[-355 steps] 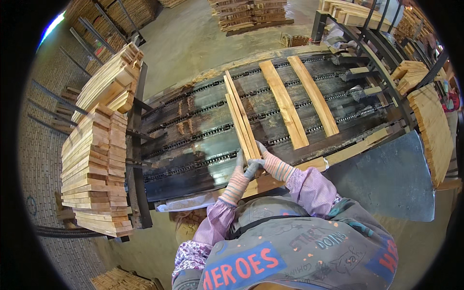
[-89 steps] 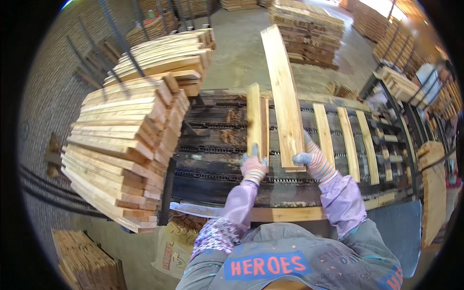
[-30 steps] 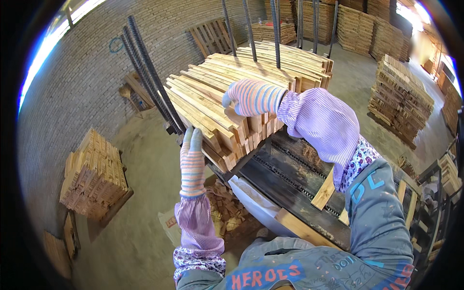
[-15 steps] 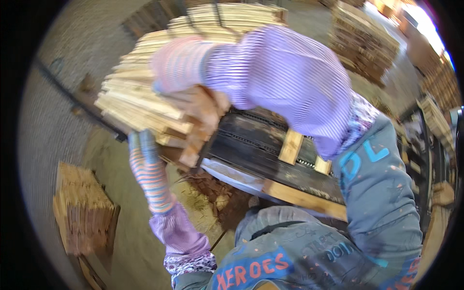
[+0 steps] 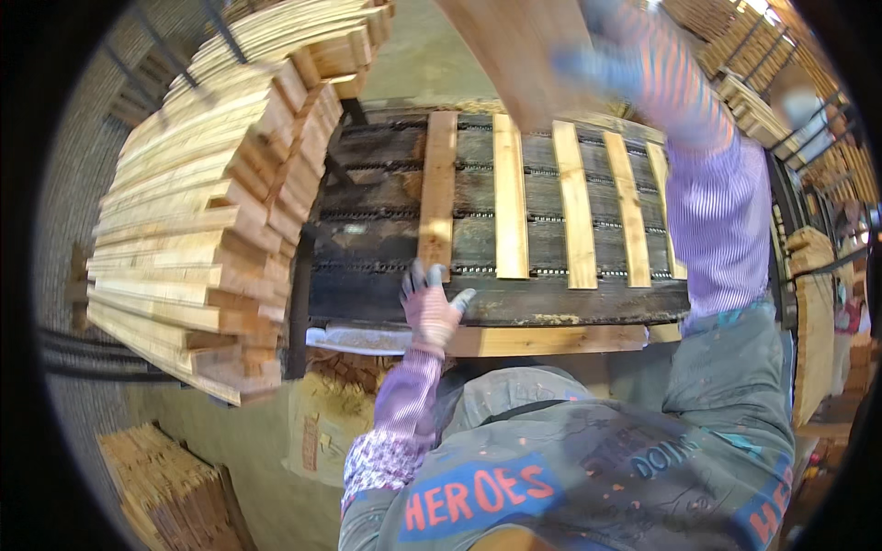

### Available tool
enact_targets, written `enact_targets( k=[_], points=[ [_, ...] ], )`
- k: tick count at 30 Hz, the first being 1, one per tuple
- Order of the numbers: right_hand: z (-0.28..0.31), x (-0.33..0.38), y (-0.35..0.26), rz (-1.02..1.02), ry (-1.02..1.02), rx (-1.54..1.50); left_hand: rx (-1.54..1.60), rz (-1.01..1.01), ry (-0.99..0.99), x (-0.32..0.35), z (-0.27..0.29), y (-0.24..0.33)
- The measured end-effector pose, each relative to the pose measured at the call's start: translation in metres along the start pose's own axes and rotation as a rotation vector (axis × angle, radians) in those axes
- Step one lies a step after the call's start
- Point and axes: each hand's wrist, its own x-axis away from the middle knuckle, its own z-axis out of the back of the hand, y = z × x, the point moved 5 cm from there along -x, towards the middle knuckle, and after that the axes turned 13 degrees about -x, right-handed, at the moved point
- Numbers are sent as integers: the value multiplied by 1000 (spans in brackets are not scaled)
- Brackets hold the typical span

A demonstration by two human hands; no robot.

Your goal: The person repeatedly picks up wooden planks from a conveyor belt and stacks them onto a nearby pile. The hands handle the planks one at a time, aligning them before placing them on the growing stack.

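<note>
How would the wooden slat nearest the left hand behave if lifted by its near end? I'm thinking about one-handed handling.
The slat looks long, thin and straight, so probably stiff and fairly light. Lifted at one end beside the left hand, it would likely droop and twist the wrist. Its flat faces on the chain conveyor suggest sliding, not rolling.

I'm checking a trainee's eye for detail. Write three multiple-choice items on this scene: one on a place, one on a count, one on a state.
1. Where is the big stack of boards?
A. Left of the dark table
B. Right of it
C. On it

2. How many boards lie flat on the table?
A. Two
B. Five
C. Nine

3. What is the left hand doing?
A. Lifting a board overhead
B. Resting at the end of the leftmost board
C. Hanging at the side

Answers: 1 A, the stack stands at the table's left edge. 2 B, five pale boards cross it. 3 B, its gloved fingers are spread there.
</note>
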Motion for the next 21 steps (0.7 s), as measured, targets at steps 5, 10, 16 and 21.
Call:
enact_targets(
  k=[5,10,16,21],
  points=[
    [6,176,65,-424,371,-614,-49,-53,-90,-63,-60,-45],
    [-12,298,140,-608,799,-1046,857,92,-180,-46,-67,-51],
    [-46,349,187,-528,927,-1319,91,-9,-316,-69,-83,58],
    [-35,368,175,-577,890,-1175,-119,129,-373,-107,-89,74]
  ],
)
